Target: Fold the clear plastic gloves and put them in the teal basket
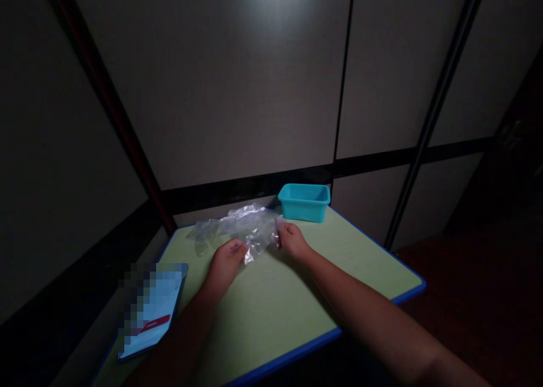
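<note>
Both of my hands grip a clear plastic bag [258, 228] over the far half of the table. My left hand [227, 262] pinches its near left edge. At the bag's right side, my right hand [292, 240] is closed on the plastic, and a small red patch shows just below those fingers. More crumpled clear plastic [210, 231] spreads over the table to the left and behind; whether it is one piece with the held bag I cannot tell.
A turquoise plastic basket [303, 210] stands at the table's far right corner. On the left lies a light blue flat item [165, 293] with a red strip, partly pixelated. The green table [288, 313] has a blue edge and stands against wardrobe panels [254, 93].
</note>
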{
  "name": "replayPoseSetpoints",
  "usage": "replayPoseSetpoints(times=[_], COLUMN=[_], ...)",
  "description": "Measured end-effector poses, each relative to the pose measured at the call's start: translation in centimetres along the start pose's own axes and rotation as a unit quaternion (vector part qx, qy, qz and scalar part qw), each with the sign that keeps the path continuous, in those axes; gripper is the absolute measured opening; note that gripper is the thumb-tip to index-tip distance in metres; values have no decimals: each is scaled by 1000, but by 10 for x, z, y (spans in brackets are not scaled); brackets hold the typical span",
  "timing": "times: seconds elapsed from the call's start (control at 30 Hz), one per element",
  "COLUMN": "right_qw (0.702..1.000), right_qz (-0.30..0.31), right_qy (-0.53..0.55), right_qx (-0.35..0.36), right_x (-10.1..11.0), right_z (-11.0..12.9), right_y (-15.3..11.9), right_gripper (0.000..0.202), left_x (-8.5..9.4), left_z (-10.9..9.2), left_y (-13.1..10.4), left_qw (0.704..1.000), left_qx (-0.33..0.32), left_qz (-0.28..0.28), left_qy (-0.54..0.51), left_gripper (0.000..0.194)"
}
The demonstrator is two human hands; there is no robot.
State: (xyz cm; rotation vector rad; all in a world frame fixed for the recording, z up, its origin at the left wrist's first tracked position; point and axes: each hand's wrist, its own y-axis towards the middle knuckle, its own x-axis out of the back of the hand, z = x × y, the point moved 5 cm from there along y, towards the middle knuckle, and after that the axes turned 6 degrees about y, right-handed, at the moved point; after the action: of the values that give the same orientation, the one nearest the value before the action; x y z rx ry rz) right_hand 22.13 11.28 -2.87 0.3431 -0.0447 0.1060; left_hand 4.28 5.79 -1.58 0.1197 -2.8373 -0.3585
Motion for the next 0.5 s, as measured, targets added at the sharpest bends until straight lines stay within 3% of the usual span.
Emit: replayPoseSetpoints(times=[0.1,0.3,0.43,0.5], right_qw=[1000,998,972,954], right_qz=[-26,-57,-160,-154], right_qy=[17,4,-99,-162], right_qx=[2,3,139,199], right_x=[5,11,24,23], right_z=[-2,-1,26,42], right_y=[4,6,-2,-10], right_gripper=[60,57,36,32], left_x=[5,4,1,-1], left_z=[0,4,1,0], left_y=[0,1,-2,-4], left_qw=[1000,999,995,993], left_qx=[1,19,40,55], left_qz=[-29,-22,-21,-15], left_qy=[-7,-35,-84,-105], left_gripper=[33,37,38,38])
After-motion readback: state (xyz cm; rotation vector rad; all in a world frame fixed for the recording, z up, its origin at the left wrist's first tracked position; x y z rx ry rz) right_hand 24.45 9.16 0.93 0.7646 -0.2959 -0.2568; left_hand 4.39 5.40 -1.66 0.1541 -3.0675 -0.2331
